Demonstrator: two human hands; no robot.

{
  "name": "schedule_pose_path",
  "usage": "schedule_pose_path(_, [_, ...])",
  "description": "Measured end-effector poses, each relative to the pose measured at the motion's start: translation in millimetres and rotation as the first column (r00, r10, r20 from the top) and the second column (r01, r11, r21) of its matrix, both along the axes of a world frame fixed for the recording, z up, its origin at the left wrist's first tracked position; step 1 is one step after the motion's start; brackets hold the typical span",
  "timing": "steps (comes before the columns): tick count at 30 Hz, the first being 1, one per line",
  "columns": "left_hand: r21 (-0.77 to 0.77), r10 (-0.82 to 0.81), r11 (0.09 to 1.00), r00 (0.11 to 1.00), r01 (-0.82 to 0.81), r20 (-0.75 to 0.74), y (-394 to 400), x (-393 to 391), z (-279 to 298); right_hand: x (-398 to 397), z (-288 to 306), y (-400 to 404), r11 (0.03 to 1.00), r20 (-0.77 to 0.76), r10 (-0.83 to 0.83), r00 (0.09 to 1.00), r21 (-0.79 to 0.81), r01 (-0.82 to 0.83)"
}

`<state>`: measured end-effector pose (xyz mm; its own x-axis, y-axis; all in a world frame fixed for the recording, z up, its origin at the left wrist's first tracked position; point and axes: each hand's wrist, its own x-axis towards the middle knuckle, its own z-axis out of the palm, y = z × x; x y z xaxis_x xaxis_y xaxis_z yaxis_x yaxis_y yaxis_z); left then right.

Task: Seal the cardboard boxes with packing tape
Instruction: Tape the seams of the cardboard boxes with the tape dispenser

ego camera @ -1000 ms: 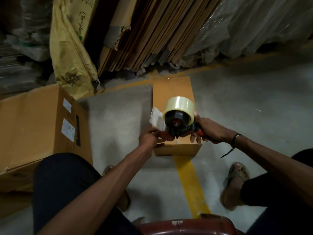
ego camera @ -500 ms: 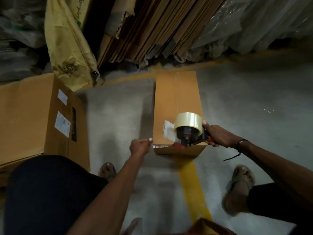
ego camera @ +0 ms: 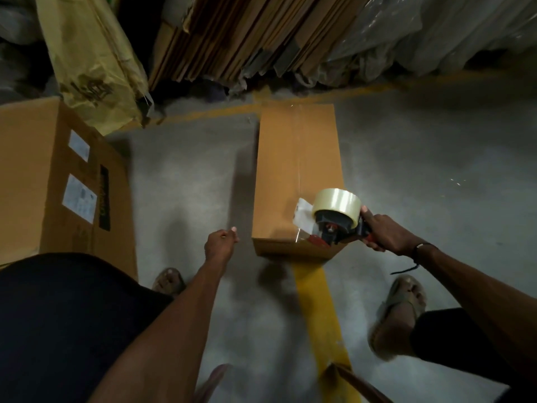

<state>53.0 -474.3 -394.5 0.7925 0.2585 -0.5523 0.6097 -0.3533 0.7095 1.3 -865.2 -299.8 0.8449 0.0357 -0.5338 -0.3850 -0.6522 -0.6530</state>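
Observation:
A long, narrow cardboard box [ego camera: 293, 173] lies on the concrete floor, running away from me, with clear tape along its top seam. My right hand [ego camera: 385, 234] grips the handle of a tape dispenser [ego camera: 334, 221] that carries a roll of clear tape and sits at the box's near right corner. My left hand [ego camera: 220, 246] hangs in the air left of the box's near end, apart from it, fingers curled and holding nothing.
A large cardboard box [ego camera: 58, 181] with white labels stands at the left. Flattened cartons [ego camera: 247, 33] and plastic-wrapped goods [ego camera: 436, 30] lean along the back. A yellow floor line [ego camera: 319, 309] runs toward me from the narrow box. My sandalled feet [ego camera: 398, 309] flank it.
My left hand has let go at the dispenser's front and drawn back to the left of the box. The dispenser has stayed at the box's near end.

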Motion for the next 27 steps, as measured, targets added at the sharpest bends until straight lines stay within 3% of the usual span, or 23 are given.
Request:
schedule_pose_path(5, [-0.106, -0.052, 0.993, 0.998, 0.048, -0.031, -21, -4, -9, -1, -1, -5, 0.998, -0.020, -0.048, 0.999, 0.032, 0.048])
schedule_pose_path(11, [0.161, -0.158, 0.977, 0.980, 0.139, 0.118, -63, -12, 3, 1, -3, -3, 0.999, -0.041, -0.025, 0.999, 0.046, 0.026])
schedule_pose_path(13, [0.040, -0.106, 0.994, 0.994, 0.105, 0.026, -86, -17, 13, 2, 0, -1, 0.997, -0.045, 0.005, 0.999, 0.072, -0.001])
schedule_pose_path(15, [-0.287, -0.031, 0.957, 0.962, -0.050, -0.271, -106, -21, 22, 4, 5, 2, 0.992, -0.045, 0.027, 0.999, 0.122, -0.021])
schedule_pose_path(16, [-0.451, -0.061, 0.881, 0.912, -0.142, -0.406, -112, -20, 26, 6, 9, 4, 0.988, -0.046, 0.031, 0.998, 0.152, -0.023])
schedule_pose_path(18, [-0.677, -0.154, 0.665, 0.829, -0.315, -0.537, -120, -20, 33, 10, 17, 10, 0.979, -0.042, 0.039, 0.998, 0.201, -0.029])
schedule_pose_path(20, [-0.740, -0.068, 0.471, 0.816, -0.481, -0.574, -124, -18, 45, 15, 26, 16, 0.970, -0.024, 0.056, 0.998, 0.239, -0.049])
schedule_pose_path(21, [-0.738, 0.032, 0.419, 0.821, -0.528, -0.569, -124, -15, 51, 17, 31, 20, 0.965, -0.007, 0.070, 0.997, 0.253, -0.066])
schedule_pose_path(23, [-0.729, 0.166, 0.430, 0.840, -0.533, -0.516, -120, -9, 61, 20, 40, 25, 0.957, 0.024, 0.098, 0.995, 0.271, -0.101])
schedule_pose_path(27, [-0.690, 0.203, 0.540, 0.870, -0.482, -0.449, -97, -7, 58, 22, 53, 29, 0.950, 0.040, 0.116, 0.992, 0.286, -0.123])
